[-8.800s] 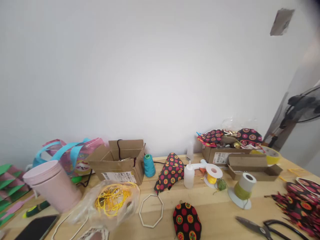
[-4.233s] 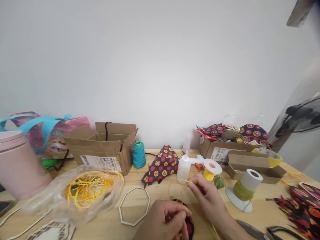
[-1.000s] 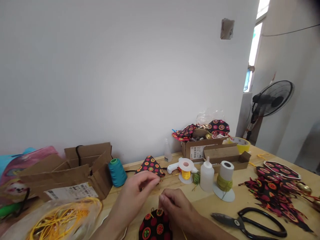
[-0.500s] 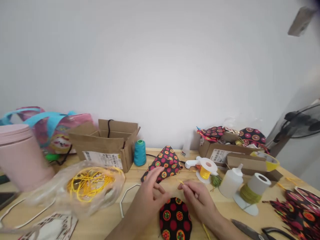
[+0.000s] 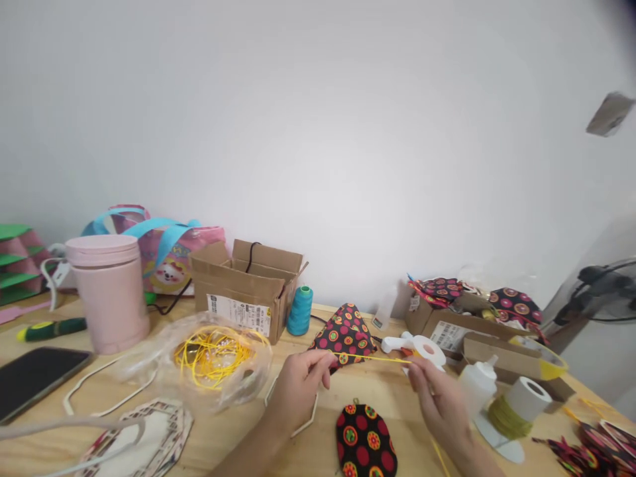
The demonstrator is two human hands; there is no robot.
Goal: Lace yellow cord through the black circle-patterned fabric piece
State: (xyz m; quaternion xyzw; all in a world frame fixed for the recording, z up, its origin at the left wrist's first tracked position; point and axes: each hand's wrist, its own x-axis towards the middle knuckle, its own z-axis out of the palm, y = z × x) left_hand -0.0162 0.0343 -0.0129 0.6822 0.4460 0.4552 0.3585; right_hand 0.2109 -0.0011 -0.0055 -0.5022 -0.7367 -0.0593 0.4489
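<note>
My left hand [image 5: 298, 387] and my right hand [image 5: 437, 401] each pinch one end of a thin yellow cord [image 5: 370, 358], stretched taut between them above the wooden table [image 5: 318, 457]. Just below the cord lies a black oval fabric piece [image 5: 365, 440] with red and orange dots. A folded piece of the same fabric [image 5: 345, 331] lies behind the cord. A white octagonal frame [image 5: 307, 424] shows partly beneath my left hand.
A plastic bag of yellow cord [image 5: 216, 358], a pink canister [image 5: 109, 291], a phone [image 5: 32, 377] and an open cardboard box [image 5: 248, 295] stand to the left. A teal thread cone [image 5: 299, 311], a white spool [image 5: 427, 348], a glue bottle [image 5: 477, 387] and a green-thread spool [image 5: 517, 411] are to the right.
My hands have lifted off the black oval piece and moved apart, pulling the yellow cord straight between them. The view has swung left.
</note>
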